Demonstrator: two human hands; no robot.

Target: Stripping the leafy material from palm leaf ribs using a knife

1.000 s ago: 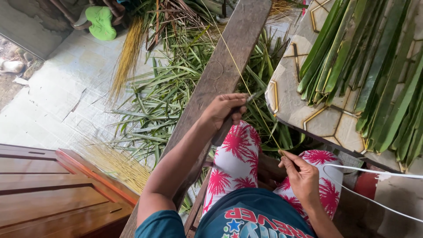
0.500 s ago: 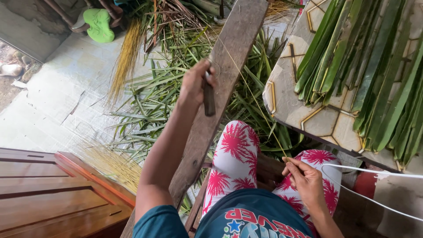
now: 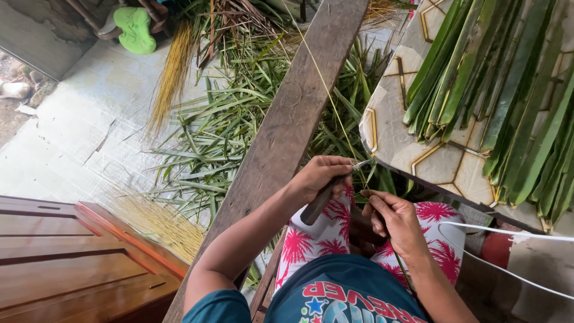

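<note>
We grip the dark-handled knife [image 3: 326, 194] in our left hand [image 3: 320, 176], right hand [image 3: 397, 218] pinching the thin leaf rib [image 3: 326, 90] taut over the sloping plank [image 3: 287, 125]. Best to keep the blade shallow, scrape along it.

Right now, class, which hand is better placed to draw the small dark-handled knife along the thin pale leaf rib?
Left. The left hand already grips the small dark-handled knife, blade against the thin pale leaf rib. The right hand only pinches the rib's near end, steadying it.
</note>
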